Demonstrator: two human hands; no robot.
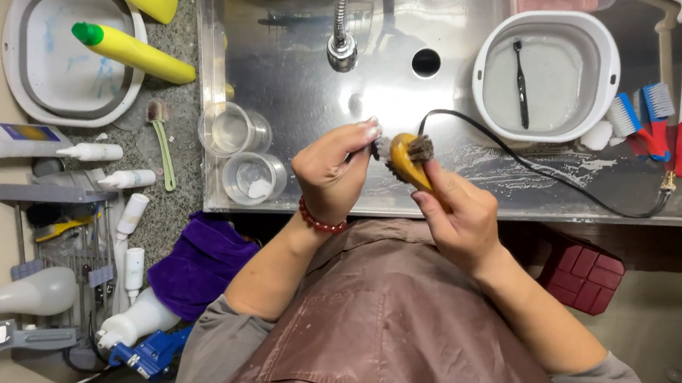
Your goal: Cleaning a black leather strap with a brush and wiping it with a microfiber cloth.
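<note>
A small wooden brush [410, 163] with dark bristles is held above the front edge of the steel sink [301, 75], just in front of the person's brown apron [395, 325]. The right hand [462, 216] is closed around its yellow-brown handle from below. The left hand [333, 169], with a red bead bracelet [320, 222] at the wrist, is pinched on something small and pale at the bristle end of the brush.

It seems that the bristles are being cleaned or picked. For this to be done well, the handle should be kept firmly in the right hand, so that the brush does not turn, and the bristles should be worked gently with the fingertips of the left hand. The work is best kept over the sink, so that dirt and drops fall into it and not on the apron. The black cable [553, 174] which lies across the wet sink bottom is near the brush and should not be caught.

What the left fingers pinch cannot be told; it is partly covered by the fingers, and it may be a small second brush or a tuft. The far side of the bristles is hidden. The tap [341, 46] is cut off at the top edge. The white basin [546, 74] holds cloudy water with a dark toothbrush [521, 82], and its bottom is not clear. The contents of the two clear cups [243, 153] are hard to make out.
</note>
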